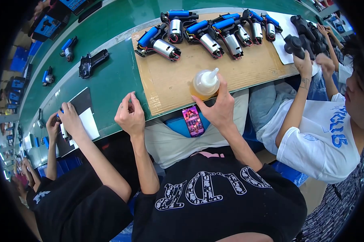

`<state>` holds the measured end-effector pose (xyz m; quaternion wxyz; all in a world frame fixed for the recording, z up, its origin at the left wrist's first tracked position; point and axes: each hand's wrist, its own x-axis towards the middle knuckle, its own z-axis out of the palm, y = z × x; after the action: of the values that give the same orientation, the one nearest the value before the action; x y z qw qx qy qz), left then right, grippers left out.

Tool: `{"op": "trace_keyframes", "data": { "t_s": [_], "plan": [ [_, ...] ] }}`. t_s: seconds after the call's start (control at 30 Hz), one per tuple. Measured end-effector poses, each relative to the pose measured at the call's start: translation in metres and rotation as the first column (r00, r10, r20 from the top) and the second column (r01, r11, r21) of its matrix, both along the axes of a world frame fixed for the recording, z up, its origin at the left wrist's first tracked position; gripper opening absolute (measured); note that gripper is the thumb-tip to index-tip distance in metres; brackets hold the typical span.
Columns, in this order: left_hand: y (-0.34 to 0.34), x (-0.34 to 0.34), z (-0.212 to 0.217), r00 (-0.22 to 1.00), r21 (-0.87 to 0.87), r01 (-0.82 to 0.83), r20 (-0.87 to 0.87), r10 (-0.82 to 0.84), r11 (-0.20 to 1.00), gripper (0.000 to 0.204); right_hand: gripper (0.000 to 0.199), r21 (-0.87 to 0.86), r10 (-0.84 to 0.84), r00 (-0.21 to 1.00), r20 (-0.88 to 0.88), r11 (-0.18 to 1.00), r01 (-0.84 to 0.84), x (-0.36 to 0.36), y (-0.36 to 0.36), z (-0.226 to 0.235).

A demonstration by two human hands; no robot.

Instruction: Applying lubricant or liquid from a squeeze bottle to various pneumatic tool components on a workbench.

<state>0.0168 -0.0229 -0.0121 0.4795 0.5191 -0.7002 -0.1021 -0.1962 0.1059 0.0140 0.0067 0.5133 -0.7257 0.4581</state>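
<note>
My right hand (pixel 221 109) grips a clear squeeze bottle (pixel 206 84) at the near edge of the cardboard sheet (pixel 166 80). The bottle has a pale pointed nozzle and some yellowish liquid low down. Over the table edge, left of the cardboard, my left hand (pixel 130 115) is closed with its fingers curled together; whatever they may hold is hidden. Beyond the bottle lie several motor assemblies (pixel 208 40), each a silver motor with a blue cylinder and thin wires in a black half-shell. A lit phone (pixel 193 122) rests on my lap below the bottle.
On my left, a co-worker's hands (pixel 71 119) work over a white sheet (pixel 86 123). A black half-shell (pixel 94 63) lies on the green table (pixel 121 76). To the right, another person holds a dark device (pixel 295 46) beside a pile of similar ones (pixel 307 30).
</note>
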Motion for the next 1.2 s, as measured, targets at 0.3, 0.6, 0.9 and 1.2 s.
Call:
{"op": "trace_keyframes", "data": {
  "t_s": [0.3,0.6,0.9,1.2],
  "plan": [
    [0.0,0.004,0.004,0.993,0.114,0.006,-0.12,0.007,0.993,0.01,0.085,0.002,-0.005,1.0,0.003,1.0,0.005,0.002,-0.001,-0.001],
    [-0.059,-0.004,0.045,0.973,0.032,-0.01,-0.231,0.017,0.999,0.018,0.085,-0.001,-0.002,1.0,0.0,1.0,0.002,0.0,0.0,-0.002],
    [-0.293,0.027,0.088,0.893,0.381,-0.442,0.272,0.358,0.812,0.056,0.084,0.001,0.015,1.0,-0.003,1.0,-0.015,-0.007,0.001,0.002],
    [-0.419,0.013,0.019,0.795,0.396,-0.493,0.566,0.217,0.774,0.088,0.077,0.088,-0.018,0.999,0.05,0.996,0.013,-0.011,0.002,0.006]
  ]
}}
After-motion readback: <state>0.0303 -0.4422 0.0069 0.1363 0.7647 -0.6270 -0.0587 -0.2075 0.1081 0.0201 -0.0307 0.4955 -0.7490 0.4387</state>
